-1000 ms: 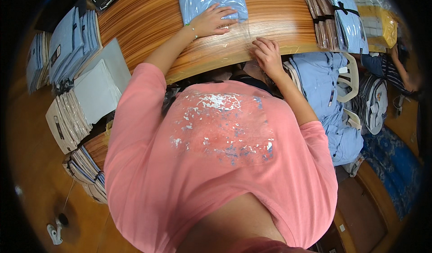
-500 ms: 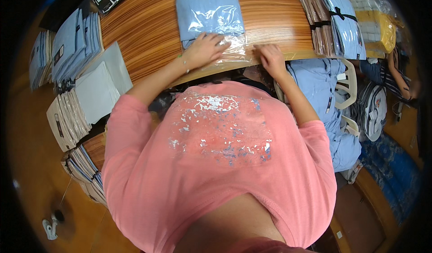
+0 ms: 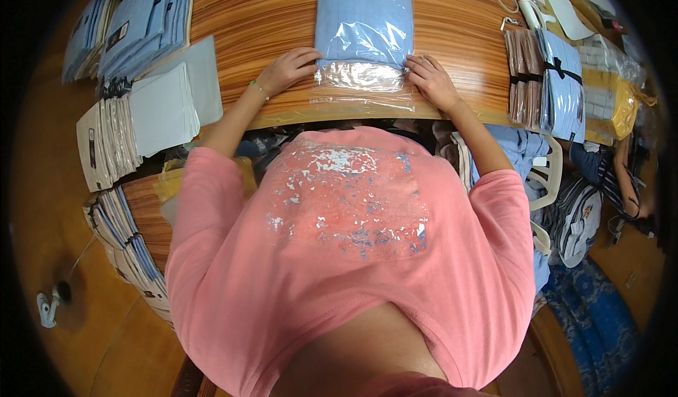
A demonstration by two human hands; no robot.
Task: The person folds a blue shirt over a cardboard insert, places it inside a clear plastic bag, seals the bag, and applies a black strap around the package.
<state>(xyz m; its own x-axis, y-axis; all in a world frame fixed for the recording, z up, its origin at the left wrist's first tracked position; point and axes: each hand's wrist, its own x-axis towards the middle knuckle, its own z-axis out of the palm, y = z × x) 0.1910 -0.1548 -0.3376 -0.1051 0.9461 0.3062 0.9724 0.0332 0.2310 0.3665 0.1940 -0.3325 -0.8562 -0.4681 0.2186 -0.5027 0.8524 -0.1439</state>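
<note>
A folded light-blue garment (image 3: 364,19) lies flat on the wooden table, inside a clear plastic bag (image 3: 361,76). The bag's loose end lies toward me, flat and shiny, near the table's front edge. At the bag's left side is my left hand (image 3: 288,71), its fingertips closed on the edge beside the garment's near corner. My right hand (image 3: 432,81) holds the opposite edge, fingers bent and pressed together there. Both thumbs are mostly hidden.
On the left are stacks of bagged blue garments (image 3: 145,33), white sheets (image 3: 166,107) and beige packs (image 3: 109,143). Tied bundles (image 3: 563,79) and a yellow-wrapped pack (image 3: 609,90) sit right. Beyond a white chair (image 3: 547,171), another person's arm (image 3: 623,175) shows.
My left hand has gone from lying over the bag's near end to its left edge. My right hand has moved from the bare tabletop onto the right edge. The whole view has shifted.
</note>
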